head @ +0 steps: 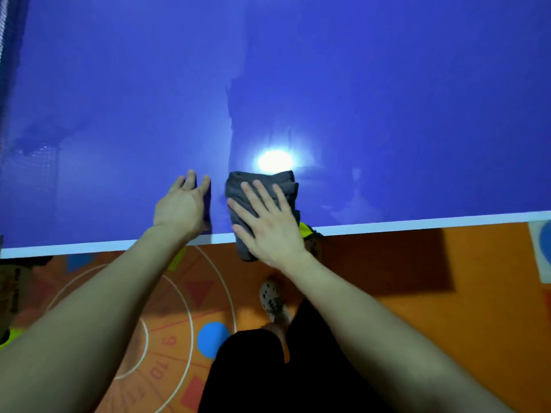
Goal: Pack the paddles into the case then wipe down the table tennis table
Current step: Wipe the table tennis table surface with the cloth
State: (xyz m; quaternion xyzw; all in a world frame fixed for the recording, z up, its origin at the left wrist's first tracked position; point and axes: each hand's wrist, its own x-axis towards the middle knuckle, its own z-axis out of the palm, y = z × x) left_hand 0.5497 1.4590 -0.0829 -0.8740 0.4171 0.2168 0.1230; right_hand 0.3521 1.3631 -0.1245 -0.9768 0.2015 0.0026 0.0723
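Cloth [262, 177] (folded) under flat right hand [268, 222] — table [328, 84] edge | left hand [182, 207] beside

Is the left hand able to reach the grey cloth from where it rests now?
Probably yes. The left hand lies flat on the table right beside the cloth, with only bare blue surface between them. The right hand presses on most of the cloth, but its left edge shows free.

Hidden and cropped items
Table [387, 84]: cut by top, left and right edges. Net [3, 55]: blurred sliver at left edge. Cloth [286, 181]: middle covered by right hand [268, 222]. Yellow thing [307, 229] under table edge: unidentifiable.
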